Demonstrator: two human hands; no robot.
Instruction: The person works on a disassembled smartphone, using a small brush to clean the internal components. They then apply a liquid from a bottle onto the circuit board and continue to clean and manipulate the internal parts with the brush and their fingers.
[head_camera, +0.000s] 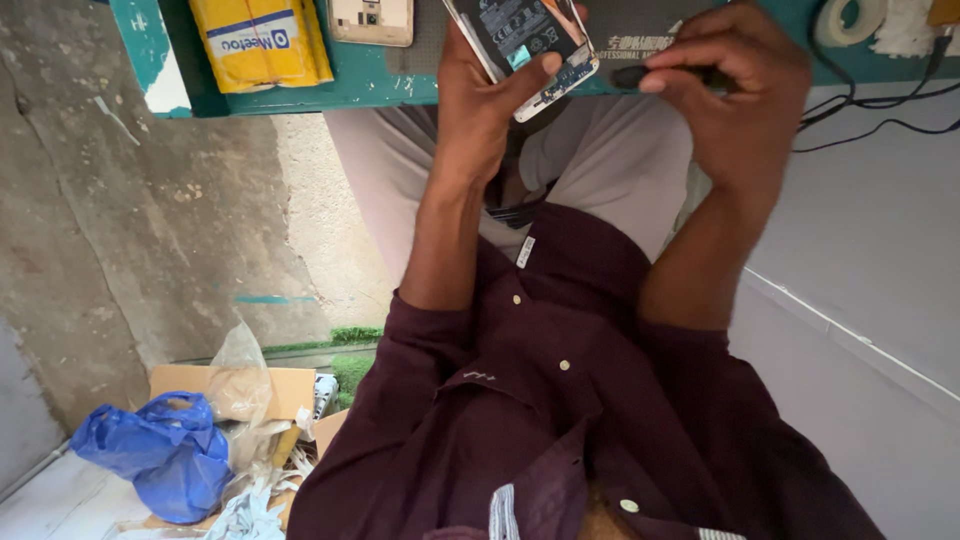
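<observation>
The left hand (490, 95) grips an opened phone (525, 45); the right hand (730, 95) pinches what looks like a dark tool (632, 75), over a green bench (370, 85) beside a concrete wall (150, 220).

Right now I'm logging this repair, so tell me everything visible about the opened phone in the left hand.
The opened smartphone with its back cover off shows a dark battery with a label, a small teal patch and a bare circuit board at its lower end, inside a pale frame. It is tilted, back side towards the camera, above the teal bench edge. The left hand grips it, thumb on its lower edge. The right hand holds a thin black tool beside it.
</observation>
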